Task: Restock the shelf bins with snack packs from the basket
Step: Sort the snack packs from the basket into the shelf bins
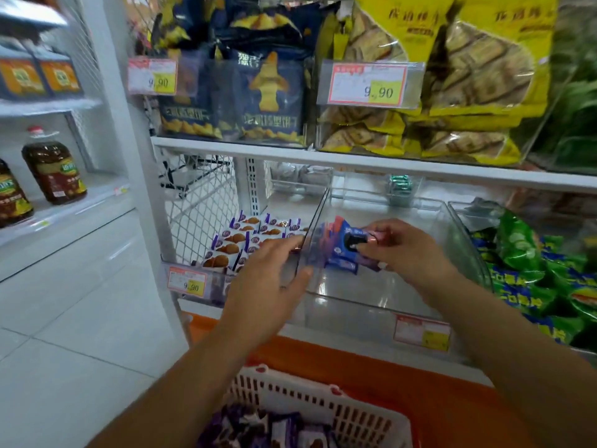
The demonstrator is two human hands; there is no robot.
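A clear plastic shelf bin [381, 295] stands in the middle of the lower shelf. My right hand [403, 250] is inside it and grips a few blue and pink snack packs [339, 250] just above its floor. My left hand [271, 276] is stretched out flat, its fingers touching the bin's left wall. A white slotted basket [323, 405] sits below at the bottom edge, with several purple snack packs [268, 428] in it.
The left bin [197, 286] holds several purple-and-white biscuit packs [245, 240]. Green chip bags [529, 270] fill the right bin. The upper shelf carries dark blue bags [265, 95] and yellow bags [468, 76]. An orange ledge [371, 363] runs under the shelf. Oil bottles [51, 169] stand at far left.
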